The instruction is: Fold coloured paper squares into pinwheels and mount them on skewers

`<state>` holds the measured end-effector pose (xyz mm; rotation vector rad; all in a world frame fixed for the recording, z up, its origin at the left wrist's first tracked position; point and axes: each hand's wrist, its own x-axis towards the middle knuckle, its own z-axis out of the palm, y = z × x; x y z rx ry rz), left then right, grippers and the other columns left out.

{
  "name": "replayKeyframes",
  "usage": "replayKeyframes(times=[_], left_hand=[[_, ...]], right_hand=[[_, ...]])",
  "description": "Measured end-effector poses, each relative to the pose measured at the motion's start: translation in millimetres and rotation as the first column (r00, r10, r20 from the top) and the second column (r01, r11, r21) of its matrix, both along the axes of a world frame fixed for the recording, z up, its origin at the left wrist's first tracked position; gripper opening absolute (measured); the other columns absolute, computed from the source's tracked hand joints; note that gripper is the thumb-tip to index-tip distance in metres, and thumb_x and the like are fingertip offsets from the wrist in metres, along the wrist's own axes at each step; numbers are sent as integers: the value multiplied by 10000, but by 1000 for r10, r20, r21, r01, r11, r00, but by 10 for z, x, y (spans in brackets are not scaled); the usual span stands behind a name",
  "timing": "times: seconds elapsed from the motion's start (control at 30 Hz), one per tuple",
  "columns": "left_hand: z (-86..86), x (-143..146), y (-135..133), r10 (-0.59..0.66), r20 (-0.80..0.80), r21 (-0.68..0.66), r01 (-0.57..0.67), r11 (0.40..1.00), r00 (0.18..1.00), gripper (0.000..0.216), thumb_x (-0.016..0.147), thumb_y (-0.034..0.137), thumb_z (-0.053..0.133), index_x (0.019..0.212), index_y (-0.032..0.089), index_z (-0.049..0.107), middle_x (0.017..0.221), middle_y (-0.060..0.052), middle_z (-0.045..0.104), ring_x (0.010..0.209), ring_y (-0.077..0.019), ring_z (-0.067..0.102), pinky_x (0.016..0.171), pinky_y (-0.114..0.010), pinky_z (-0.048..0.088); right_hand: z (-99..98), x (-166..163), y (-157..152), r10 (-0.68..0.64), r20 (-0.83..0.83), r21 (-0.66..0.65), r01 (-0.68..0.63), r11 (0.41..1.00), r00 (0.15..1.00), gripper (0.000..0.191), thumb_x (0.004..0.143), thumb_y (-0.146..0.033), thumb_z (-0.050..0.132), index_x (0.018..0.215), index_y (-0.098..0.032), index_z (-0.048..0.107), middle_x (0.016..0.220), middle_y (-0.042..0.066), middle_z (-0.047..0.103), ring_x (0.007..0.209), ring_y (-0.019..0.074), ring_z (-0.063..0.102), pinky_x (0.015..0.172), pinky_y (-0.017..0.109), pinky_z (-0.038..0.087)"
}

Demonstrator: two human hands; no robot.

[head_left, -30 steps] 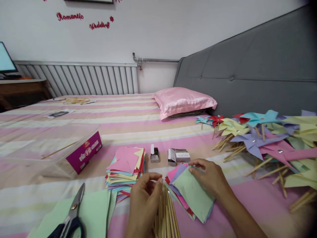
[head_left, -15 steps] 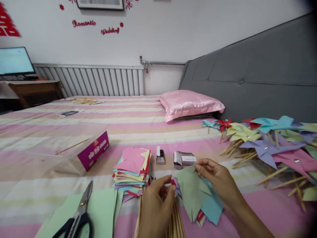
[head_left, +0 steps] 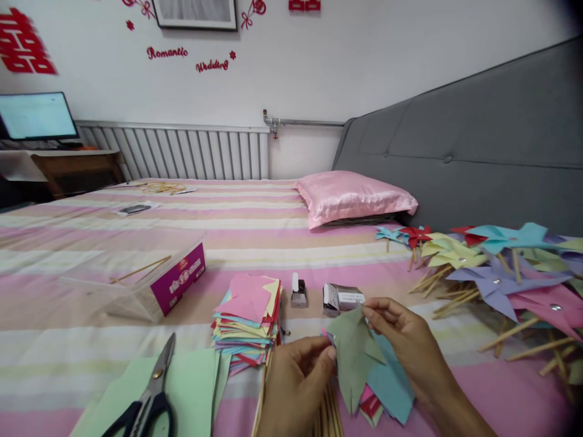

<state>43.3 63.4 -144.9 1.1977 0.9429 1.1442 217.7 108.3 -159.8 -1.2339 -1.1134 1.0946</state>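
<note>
The fingers of the right hand (head_left: 405,332) are pinched together on the upper corner of a slit, dull green paper square (head_left: 353,355). Its left edge is met by the bent fingertips of the left hand (head_left: 298,376); the thumb and forefinger are held close, but whether paper is clamped between them cannot be told. The square is held at a tilt over a sky-blue paper sheet (head_left: 392,377), with pink and red edges showing below. Under and beside the left wrist, a row of thin tan wooden sticks (head_left: 331,416) is partly hidden.

Much appears to be done: at the right, many multicoloured paper pinwheels (head_left: 497,281) are heaped, their sticks already fitted and silvery studs seen at several centres. Much seems to be left as well. Slits are cut in the held square, but no stud or stick is seen on it, so it is judged unfinished. A thick multicoloured stack of cut paper (head_left: 248,325) is placed to the left of the sticks, beyond the pale green paper sheets (head_left: 194,382), on which black-handled metal scissors (head_left: 157,374) are laid, apart from both hands.
</note>
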Motion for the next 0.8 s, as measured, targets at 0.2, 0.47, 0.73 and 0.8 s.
replayKeyframes(times=[0.2, 0.47, 0.73, 0.8], left_hand=[[-61, -13, -13, 38, -35, -5, -38, 999, 999, 272, 801, 269, 528, 938, 107, 698, 824, -109, 713, 725, -196, 619, 703, -302, 473], [-38, -5, -21, 187, -207, -7, -192, 981, 960, 205, 759, 251, 554, 784, 97, 686, 618, -58, 644, 607, -173, 570, 542, -247, 411], [-3, -19, 8, 175, 147, -217, -140, 966, 974, 260, 755, 286, 576, 918, 108, 674, 751, -80, 686, 673, -160, 591, 630, -257, 439], [31, -17, -10, 158, 161, -218, -121, 968, 974, 270, 764, 293, 562, 913, 106, 688, 772, -93, 697, 719, -183, 609, 640, -261, 441]], right_hand=[[62, -27, -36, -8, -1, 12, 8, 1000, 1000, 217, 689, -348, 680, 802, -177, 609, 635, -34, 560, 614, 107, 474, 570, 200, 378], [135, -108, -81, 16, -43, -11, -16, 1000, 999, 227, 661, -358, 701, 766, -175, 618, 591, -45, 532, 575, 96, 458, 524, 184, 364], [117, -104, -60, -41, -157, -32, 37, 999, 987, 240, 628, -332, 735, 772, -180, 618, 545, -58, 520, 521, 72, 424, 478, 156, 341], [105, -91, -52, -56, -191, -41, 49, 998, 980, 237, 616, -323, 744, 762, -182, 620, 521, -63, 514, 497, 68, 411, 463, 156, 331]])
